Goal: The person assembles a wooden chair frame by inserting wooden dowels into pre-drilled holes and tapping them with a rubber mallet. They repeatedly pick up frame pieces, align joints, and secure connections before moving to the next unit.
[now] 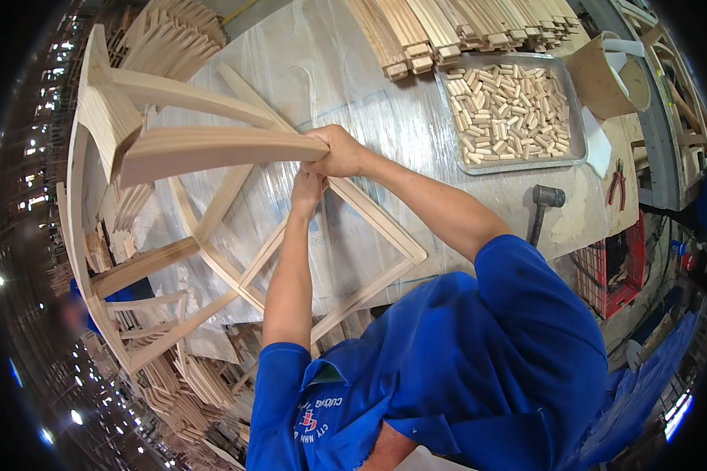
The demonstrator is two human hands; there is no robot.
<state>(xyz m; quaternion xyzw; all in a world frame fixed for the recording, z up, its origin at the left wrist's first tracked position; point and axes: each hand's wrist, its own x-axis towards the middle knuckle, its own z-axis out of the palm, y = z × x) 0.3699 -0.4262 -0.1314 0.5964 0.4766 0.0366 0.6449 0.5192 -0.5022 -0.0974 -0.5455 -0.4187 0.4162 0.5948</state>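
Note:
A pale wooden chair frame (pixel 220 149) with curved legs and rails lies tilted over the table's left half. My right hand (pixel 340 151) is closed around the end of its thick upper leg. Just below, my left hand (pixel 306 193) is closed at the same end, touching or nearly touching the right one. Its fingertips are partly hidden. From beneath my hands, a square-cornered part of the frame, with grooved rails (pixel 377 218), reaches toward my body.
On the plastic-covered table (pixel 401 133), a metal tray (pixel 518 162) holds many wooden dowels. Wooden slats (pixel 448 31) are stacked behind it. To the right are a mallet (pixel 548 196), red-handled pliers (pixel 617 188), and a brown bucket (pixel 605 78). A red crate (pixel 624 271) stands beyond the edge.

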